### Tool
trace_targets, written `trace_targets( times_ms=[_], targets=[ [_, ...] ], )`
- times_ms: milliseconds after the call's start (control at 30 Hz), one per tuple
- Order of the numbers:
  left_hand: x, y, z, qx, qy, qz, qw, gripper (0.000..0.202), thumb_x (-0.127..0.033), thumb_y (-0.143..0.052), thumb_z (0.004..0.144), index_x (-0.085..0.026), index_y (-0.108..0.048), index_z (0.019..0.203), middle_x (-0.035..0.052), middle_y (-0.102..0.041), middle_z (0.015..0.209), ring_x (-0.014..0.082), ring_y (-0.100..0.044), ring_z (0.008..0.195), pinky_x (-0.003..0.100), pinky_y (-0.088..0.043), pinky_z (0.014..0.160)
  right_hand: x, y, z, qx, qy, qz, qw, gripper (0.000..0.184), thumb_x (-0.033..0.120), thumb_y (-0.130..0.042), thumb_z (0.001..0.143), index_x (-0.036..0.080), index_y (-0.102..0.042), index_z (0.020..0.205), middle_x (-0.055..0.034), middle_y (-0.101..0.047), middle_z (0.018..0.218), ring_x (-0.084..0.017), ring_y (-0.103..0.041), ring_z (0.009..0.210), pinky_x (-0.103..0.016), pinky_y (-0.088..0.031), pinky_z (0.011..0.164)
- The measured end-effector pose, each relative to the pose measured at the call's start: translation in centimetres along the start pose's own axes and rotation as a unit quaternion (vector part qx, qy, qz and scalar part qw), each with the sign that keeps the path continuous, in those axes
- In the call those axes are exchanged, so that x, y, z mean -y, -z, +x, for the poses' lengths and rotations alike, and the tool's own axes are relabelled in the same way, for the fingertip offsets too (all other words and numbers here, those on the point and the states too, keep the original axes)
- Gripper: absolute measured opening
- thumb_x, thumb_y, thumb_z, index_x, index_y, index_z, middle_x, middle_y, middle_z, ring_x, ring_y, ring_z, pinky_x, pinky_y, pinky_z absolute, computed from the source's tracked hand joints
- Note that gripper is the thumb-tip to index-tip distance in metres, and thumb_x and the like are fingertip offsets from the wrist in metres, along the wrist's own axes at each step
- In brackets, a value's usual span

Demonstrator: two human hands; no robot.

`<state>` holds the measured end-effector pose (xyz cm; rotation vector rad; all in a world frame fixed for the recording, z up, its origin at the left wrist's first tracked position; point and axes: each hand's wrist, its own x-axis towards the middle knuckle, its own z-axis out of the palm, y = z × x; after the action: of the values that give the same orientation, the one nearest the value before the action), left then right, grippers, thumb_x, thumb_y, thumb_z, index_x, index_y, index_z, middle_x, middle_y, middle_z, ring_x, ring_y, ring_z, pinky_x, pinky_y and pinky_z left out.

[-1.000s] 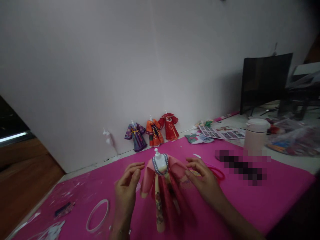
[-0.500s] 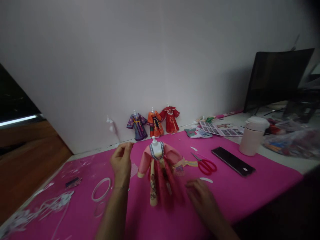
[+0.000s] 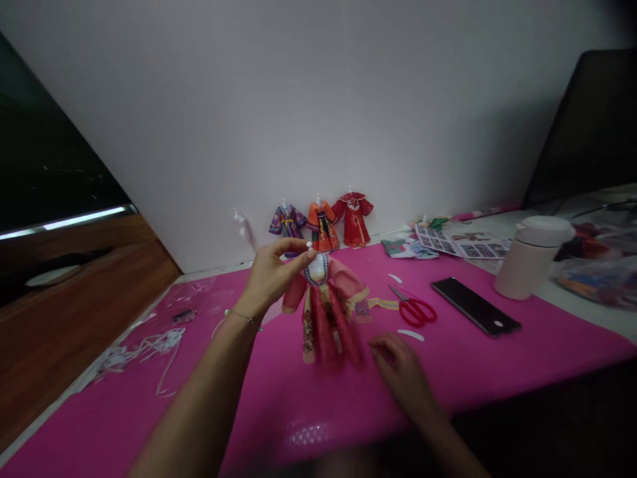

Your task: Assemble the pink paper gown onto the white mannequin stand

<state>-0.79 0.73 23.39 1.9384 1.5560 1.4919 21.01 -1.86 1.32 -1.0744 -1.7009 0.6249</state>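
A small white mannequin in a pink and red paper dress point(image 3: 326, 312) stands on the pink mat point(image 3: 497, 365). My left hand point(image 3: 271, 275) pinches the white knob at the mannequin's top, fingers closed on it. My right hand point(image 3: 398, 372) rests low on the mat just right of the dress's skirt, fingers curled and a little blurred, with nothing visible in it.
Three dressed mannequins, purple point(image 3: 287, 222), orange point(image 3: 322, 226) and red point(image 3: 353, 218), stand against the wall. Red scissors point(image 3: 415, 309), a black phone point(image 3: 475, 307), a white lidded cup point(image 3: 532, 257), printed sheets point(image 3: 460, 242) and white scraps point(image 3: 139, 345) lie about.
My left hand rose from beside the dress to pinch the mannequin's top knob. My right hand dropped away from the dress to the mat. The view tilted and shifted.
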Motion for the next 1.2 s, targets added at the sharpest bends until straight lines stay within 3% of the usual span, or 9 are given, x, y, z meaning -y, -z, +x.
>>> trace_targets(
  times_ms=[300,800,1000,1200],
  targets=[
    [0.3,0.1,0.9,0.015,0.036,0.018,0.999,0.024,-0.039,-0.075,0.065,-0.017,-0.071,0.074,0.0028,-0.07,0.075,0.0174,-0.061,0.07,0.029,-0.046,0.07,0.0,-0.1,-0.1,-0.012,-0.012,0.011,1.0,0.014,0.02,-0.051,0.087,0.021,-0.065,0.086,-0.0061,-0.068,0.087,-0.023,-0.063,0.088,-0.037,-0.049,0.081],
    [1.6,1.1,3.3,-0.048,0.061,0.091,0.993,0.016,-0.034,-0.075,0.061,-0.02,-0.073,0.07,-0.0011,-0.067,0.065,0.0146,-0.056,0.062,0.025,-0.042,0.063,0.6,0.0,0.4,-0.022,-0.03,0.007,0.999,0.016,0.011,-0.054,0.082,0.021,-0.066,0.083,-0.0046,-0.069,0.085,-0.022,-0.063,0.086,-0.035,-0.05,0.08],
    [2.2,2.1,5.3,-0.055,0.07,0.089,0.992,0.018,-0.034,-0.075,0.062,-0.019,-0.072,0.07,-0.0019,-0.064,0.063,0.0135,-0.051,0.06,0.024,-0.037,0.055,0.8,0.0,0.3,-0.022,-0.032,0.004,0.999,0.016,0.01,-0.054,0.082,0.021,-0.066,0.082,-0.0044,-0.069,0.083,-0.023,-0.063,0.085,-0.035,-0.049,0.08],
    [4.0,2.2,7.9,-0.085,0.075,0.084,0.99,0.017,-0.031,-0.072,0.063,-0.017,-0.071,0.072,-0.0023,-0.063,0.06,0.0118,-0.049,0.054,0.023,-0.036,0.052,0.9,0.0,0.3,-0.022,-0.036,0.01,0.999,0.015,0.012,-0.053,0.084,0.022,-0.064,0.082,-0.0051,-0.069,0.085,-0.024,-0.063,0.087,-0.037,-0.049,0.08]
  ],
)
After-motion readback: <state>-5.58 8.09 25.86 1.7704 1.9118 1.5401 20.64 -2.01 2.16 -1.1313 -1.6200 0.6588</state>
